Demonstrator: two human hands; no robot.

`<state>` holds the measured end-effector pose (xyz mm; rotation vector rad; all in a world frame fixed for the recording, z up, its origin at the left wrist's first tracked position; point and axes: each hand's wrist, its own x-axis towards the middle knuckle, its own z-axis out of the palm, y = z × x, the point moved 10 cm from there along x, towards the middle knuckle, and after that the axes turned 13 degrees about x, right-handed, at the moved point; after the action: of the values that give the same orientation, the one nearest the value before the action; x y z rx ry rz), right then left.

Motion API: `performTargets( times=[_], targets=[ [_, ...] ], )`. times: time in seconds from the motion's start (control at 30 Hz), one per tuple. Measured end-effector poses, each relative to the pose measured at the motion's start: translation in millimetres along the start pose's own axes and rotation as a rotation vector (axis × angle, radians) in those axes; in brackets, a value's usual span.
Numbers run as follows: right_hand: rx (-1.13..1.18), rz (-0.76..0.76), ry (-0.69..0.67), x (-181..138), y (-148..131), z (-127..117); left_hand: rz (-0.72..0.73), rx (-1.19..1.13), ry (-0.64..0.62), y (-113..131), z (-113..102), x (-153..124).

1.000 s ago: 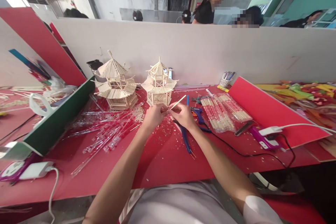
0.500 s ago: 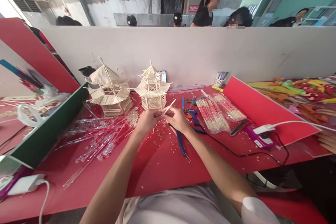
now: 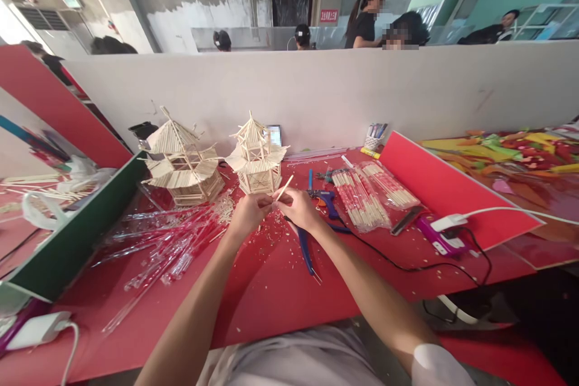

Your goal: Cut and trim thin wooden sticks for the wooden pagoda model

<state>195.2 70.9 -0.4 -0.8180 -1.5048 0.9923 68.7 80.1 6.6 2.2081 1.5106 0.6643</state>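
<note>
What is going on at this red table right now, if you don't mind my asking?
A person sits at the red table with both hands raised just above it. The left hand and right hand meet on a thin wooden stick, which angles up from between the fingers. Two stick-built pagoda models stand just behind, with packs of sticks and blue pliers alongside.

Lighting over my desk [image 3: 280, 289] is bright and even, from overhead. My arms cast soft shadows on the red surface. A window [image 3: 9, 24] at upper left is overexposed. Wide-angle distortion bends the partition [image 3: 344, 90] and stretches the edges. Centre detail is sharp; faces beyond are pixelated.
</note>
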Motion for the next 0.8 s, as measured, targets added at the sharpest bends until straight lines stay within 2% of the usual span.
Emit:
performTargets(
  times=[0.4,0.8],
  targets=[
    [0.008,-0.025,-0.012,0.2,-12.2,1.0,-0.018,-0.146,-0.036,-12.7,6.5,3.6],
    [-0.017,0.060,-0.033,0.5,5.5,6.0,-0.067,-0.206,-0.120,-17.9,10.4,3.2]
  ],
)
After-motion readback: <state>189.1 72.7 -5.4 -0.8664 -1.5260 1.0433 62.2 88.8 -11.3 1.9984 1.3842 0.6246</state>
